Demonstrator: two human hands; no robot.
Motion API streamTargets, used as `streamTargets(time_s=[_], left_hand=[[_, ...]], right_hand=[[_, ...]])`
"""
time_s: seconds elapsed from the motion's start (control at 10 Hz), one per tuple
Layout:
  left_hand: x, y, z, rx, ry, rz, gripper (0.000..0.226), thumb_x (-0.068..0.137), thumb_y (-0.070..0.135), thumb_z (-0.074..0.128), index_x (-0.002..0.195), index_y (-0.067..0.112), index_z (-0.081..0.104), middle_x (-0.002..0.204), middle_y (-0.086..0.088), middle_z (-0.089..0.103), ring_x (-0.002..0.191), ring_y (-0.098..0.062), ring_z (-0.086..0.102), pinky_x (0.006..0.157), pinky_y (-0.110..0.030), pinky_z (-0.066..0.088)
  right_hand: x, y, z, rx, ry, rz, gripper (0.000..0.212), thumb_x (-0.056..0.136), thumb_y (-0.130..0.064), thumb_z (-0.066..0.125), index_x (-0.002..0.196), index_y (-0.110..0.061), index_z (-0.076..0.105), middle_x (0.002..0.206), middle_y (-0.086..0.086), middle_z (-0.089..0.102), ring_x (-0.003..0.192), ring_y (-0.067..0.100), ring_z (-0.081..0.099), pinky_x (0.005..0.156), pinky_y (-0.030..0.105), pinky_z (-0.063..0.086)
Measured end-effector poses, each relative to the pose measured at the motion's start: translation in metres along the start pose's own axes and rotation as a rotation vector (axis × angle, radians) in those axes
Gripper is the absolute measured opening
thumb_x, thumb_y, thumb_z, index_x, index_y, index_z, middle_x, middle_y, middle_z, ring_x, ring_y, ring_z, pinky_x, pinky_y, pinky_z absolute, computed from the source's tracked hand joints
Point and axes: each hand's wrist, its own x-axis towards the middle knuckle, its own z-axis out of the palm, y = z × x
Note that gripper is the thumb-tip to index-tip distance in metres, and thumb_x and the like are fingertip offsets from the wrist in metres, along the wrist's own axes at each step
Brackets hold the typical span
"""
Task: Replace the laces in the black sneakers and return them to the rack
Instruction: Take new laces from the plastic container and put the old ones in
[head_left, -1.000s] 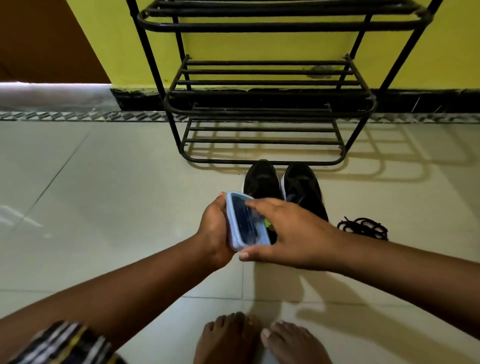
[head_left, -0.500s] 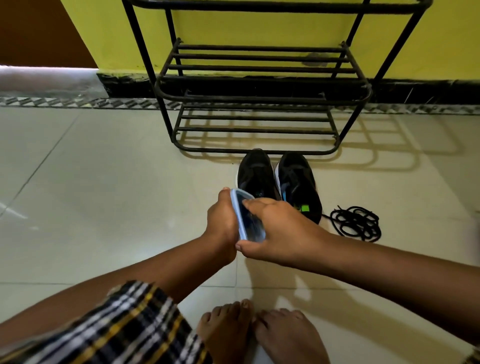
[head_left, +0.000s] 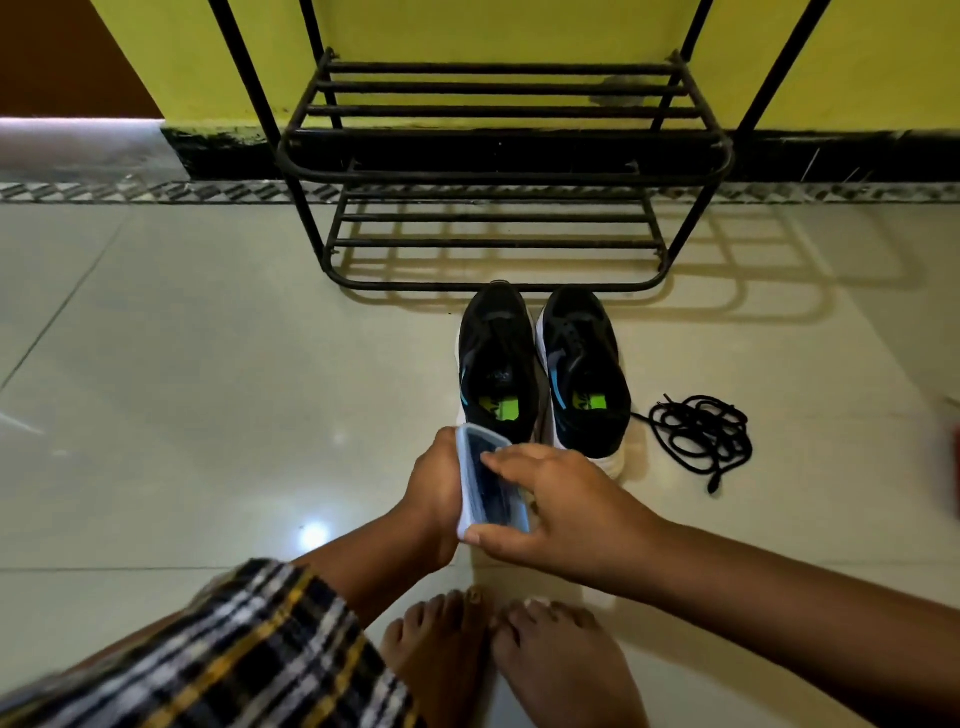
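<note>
Two black sneakers, the left one (head_left: 496, 358) and the right one (head_left: 584, 371), stand side by side on the floor with no laces in them, toes toward the black metal rack (head_left: 498, 171). A loose black lace (head_left: 698, 436) lies in a heap to their right. In front of the sneakers I hold a small clear plastic box (head_left: 488, 486) with a dark content. My left hand (head_left: 434, 499) grips it from the left and behind. My right hand (head_left: 558, 506) pinches it from the right, fingers across its lid and thumb under its near end.
The rack stands against a yellow wall (head_left: 467, 31), its lower shelves bare. My bare feet (head_left: 498, 660) are on the pale tiled floor (head_left: 208, 415) just below my hands. A checked cloth (head_left: 218, 654) covers my left knee. Something red (head_left: 955, 467) shows at the right edge.
The view has tilted down and drawn closer to the sneakers. Both hands have stayed on the box, which has turned more edge-on. The lace heap has come fully into sight.
</note>
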Motion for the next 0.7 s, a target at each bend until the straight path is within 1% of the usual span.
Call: streamTargets(time_s=[0.1, 0.2, 0.3, 0.4, 0.5, 0.6, 0.7], left_hand=[[-0.002, 0.002, -0.004, 0.011, 0.027, -0.029, 0.041, 0.064, 0.034, 0.032, 0.063, 0.029, 0.072, 0.063, 0.009, 0.063, 0.054, -0.009, 0.062, 0.046, -0.024, 0.05], [-0.002, 0.007, -0.007, 0.03, -0.083, -0.058, 0.041, 0.064, 0.036, 0.032, 0.069, 0.027, 0.073, 0.065, 0.007, 0.065, 0.055, -0.013, 0.063, 0.047, -0.027, 0.051], [0.003, 0.006, -0.009, -0.01, -0.06, -0.094, 0.044, 0.07, 0.043, 0.04, 0.094, 0.023, 0.071, 0.076, 0.0, 0.066, 0.062, -0.025, 0.065, 0.054, -0.035, 0.051], [0.007, 0.009, -0.011, 0.02, -0.032, -0.094, 0.05, 0.086, 0.046, 0.036, 0.131, 0.026, 0.039, 0.119, -0.002, 0.06, 0.105, -0.032, 0.06, 0.084, -0.044, 0.045], [0.007, 0.009, -0.01, 0.037, -0.033, -0.089, 0.051, 0.088, 0.05, 0.035, 0.134, 0.03, 0.037, 0.129, -0.004, 0.055, 0.115, -0.032, 0.055, 0.092, -0.045, 0.042], [0.006, 0.007, -0.006, 0.022, -0.066, -0.106, 0.049, 0.083, 0.048, 0.038, 0.128, 0.029, 0.043, 0.116, -0.005, 0.061, 0.103, -0.033, 0.061, 0.083, -0.046, 0.048], [0.0, 0.01, -0.013, -0.11, -0.108, -0.1, 0.038, 0.065, 0.041, 0.046, 0.097, 0.029, 0.064, 0.067, -0.001, 0.063, 0.059, -0.029, 0.063, 0.051, -0.037, 0.048]], right_hand=[[0.003, 0.011, -0.004, -0.104, -0.072, -0.028, 0.087, 0.081, -0.056, 0.06, 0.149, -0.016, 0.023, 0.154, 0.002, 0.025, 0.139, 0.014, 0.025, 0.112, 0.026, 0.025], [0.008, 0.017, 0.002, -0.221, -0.079, -0.106, 0.082, 0.086, -0.049, 0.06, 0.149, -0.013, 0.021, 0.154, 0.004, 0.026, 0.138, 0.017, 0.029, 0.111, 0.028, 0.028], [0.012, 0.014, 0.006, -0.276, -0.065, -0.182, 0.069, 0.086, -0.043, 0.06, 0.141, -0.011, 0.035, 0.142, 0.006, 0.043, 0.126, 0.02, 0.043, 0.104, 0.031, 0.038], [0.018, 0.018, -0.002, -0.152, -0.054, -0.186, 0.067, 0.083, -0.042, 0.065, 0.138, -0.013, 0.042, 0.135, 0.003, 0.052, 0.118, 0.016, 0.052, 0.098, 0.031, 0.046], [0.011, 0.025, 0.014, -0.065, -0.065, -0.147, 0.067, 0.082, -0.043, 0.065, 0.141, -0.017, 0.042, 0.134, -0.001, 0.054, 0.113, 0.014, 0.056, 0.094, 0.031, 0.049], [0.007, 0.032, 0.021, 0.07, -0.074, -0.104, 0.052, 0.086, -0.037, 0.063, 0.134, -0.026, 0.051, 0.123, -0.01, 0.061, 0.104, 0.0, 0.057, 0.091, 0.02, 0.047], [0.013, 0.045, -0.001, 0.278, 0.01, -0.055, 0.031, 0.082, -0.017, 0.069, 0.112, -0.025, 0.069, 0.083, -0.021, 0.067, 0.07, -0.013, 0.057, 0.066, 0.005, 0.043]])
